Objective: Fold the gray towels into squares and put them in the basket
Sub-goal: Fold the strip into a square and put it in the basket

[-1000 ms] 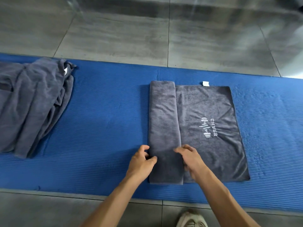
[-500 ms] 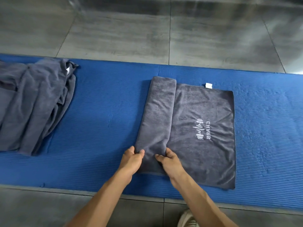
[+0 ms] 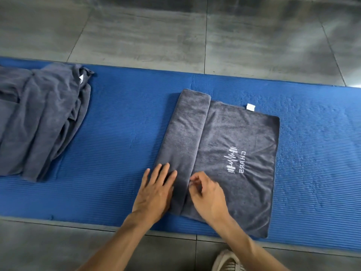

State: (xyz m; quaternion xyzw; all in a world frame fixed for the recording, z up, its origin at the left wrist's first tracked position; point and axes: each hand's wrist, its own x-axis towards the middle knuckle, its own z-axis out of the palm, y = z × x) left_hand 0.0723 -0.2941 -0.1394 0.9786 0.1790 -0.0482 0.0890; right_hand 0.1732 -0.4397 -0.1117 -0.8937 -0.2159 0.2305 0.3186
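Observation:
A gray towel (image 3: 234,137) with a white logo lies flat on the blue mat (image 3: 121,133), its left strip (image 3: 185,133) folded over onto itself. My left hand (image 3: 155,192) presses flat with straight fingers on the near end of that folded strip. Beside it, my right hand (image 3: 208,194) has curled fingers that pinch the strip's inner edge near the towel's front. A heap of unfolded gray towels (image 3: 37,118) lies at the mat's left end. No basket is in view.
Gray floor tiles (image 3: 195,36) stretch beyond the mat and along its near edge. A light shoe (image 3: 226,261) shows at the bottom, just in front of the mat. A white label (image 3: 250,107) sticks out at the towel's far edge.
The folded strip's near end has swung left, so it lies slanted. My left hand has gone from gripping the strip to pressing flat on it; my right hand shifted right to the fold's edge.

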